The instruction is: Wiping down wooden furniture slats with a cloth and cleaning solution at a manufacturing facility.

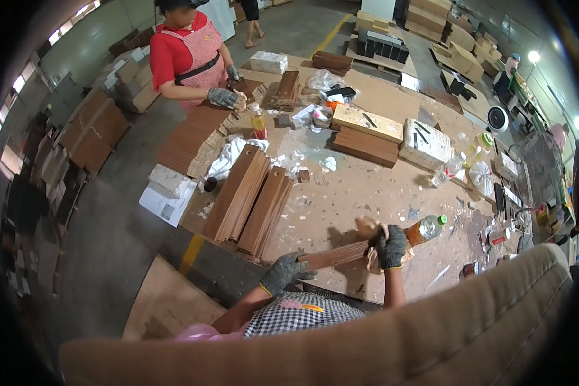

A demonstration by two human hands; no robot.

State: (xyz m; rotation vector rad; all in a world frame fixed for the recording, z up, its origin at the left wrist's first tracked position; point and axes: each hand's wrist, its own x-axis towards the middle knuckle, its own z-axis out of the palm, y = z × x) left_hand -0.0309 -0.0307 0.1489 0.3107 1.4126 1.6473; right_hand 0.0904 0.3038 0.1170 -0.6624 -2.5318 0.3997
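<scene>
A narrow brown wooden slat (336, 257) slants across the near edge of the workbench in front of me. My left hand (283, 273), in a dark grey knit glove, is closed around its left end. My right hand (391, 248), gloved alike, is closed on a crumpled tan cloth or paper (369, 226) at the slat's right end; which material it is I cannot tell. The slat's far end is hidden behind that hand. Just beyond the right hand lies a clear bottle (424, 231) with amber liquid and a green cap. Stacked wooden slats (235, 193) lie to the left.
Across the worn workbench (341, 206), a co-worker (190, 61) in red handles a long row of brown slats (190, 145). More slats (365, 147) lie mid-bench beside a white block (425, 144). Bottles (449, 170) stand to the right; a brown padded backrest (341, 347) spans the lower edge.
</scene>
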